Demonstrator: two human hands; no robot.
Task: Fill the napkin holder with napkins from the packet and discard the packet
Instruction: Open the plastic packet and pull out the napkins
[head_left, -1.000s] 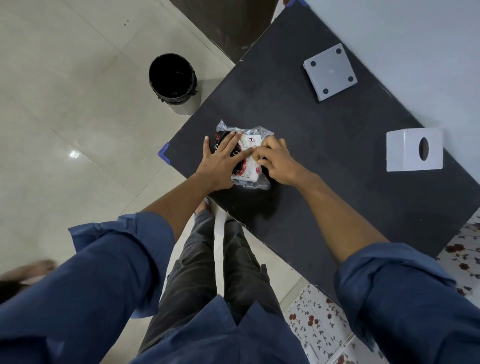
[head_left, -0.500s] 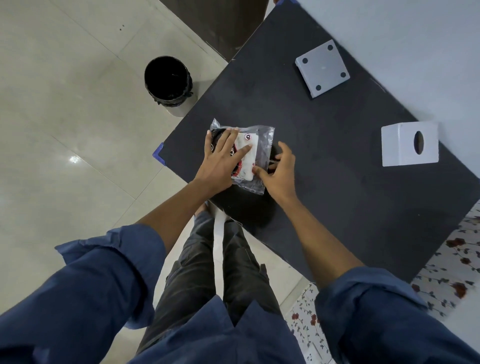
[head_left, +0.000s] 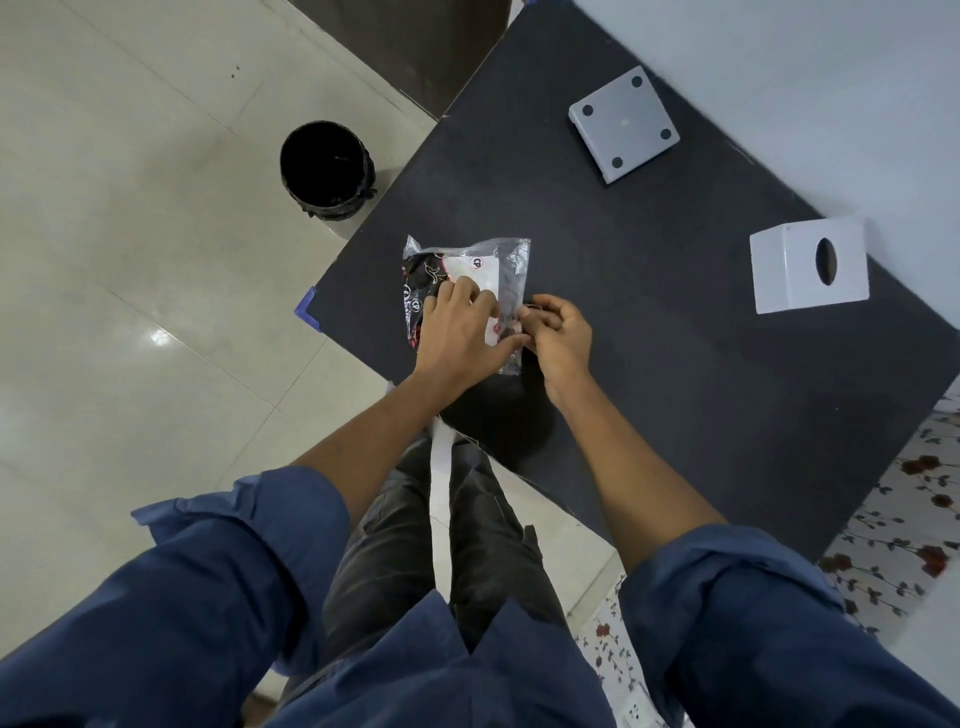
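Observation:
A clear plastic napkin packet (head_left: 480, 265) with black, red and white print lies on the black table (head_left: 649, 322) near its left edge. My left hand (head_left: 457, 332) presses down on the packet's near half. My right hand (head_left: 558, 338) pinches the packet's right edge between thumb and fingers. The white napkin holder body (head_left: 808, 267), with an oval slot, lies on its side at the right. Its flat white base plate (head_left: 623, 124) with four black feet lies at the far end.
A round bin lined with a black bag (head_left: 327, 169) stands on the pale tiled floor left of the table. A blue corner guard (head_left: 304, 309) marks the table's left corner. A white wall runs behind the table. A floral cloth (head_left: 893, 530) lies at the right.
My left hand has slid toward me down the packet, uncovering its far half. My right hand moved from the top of the packet to its right edge and closed on it.

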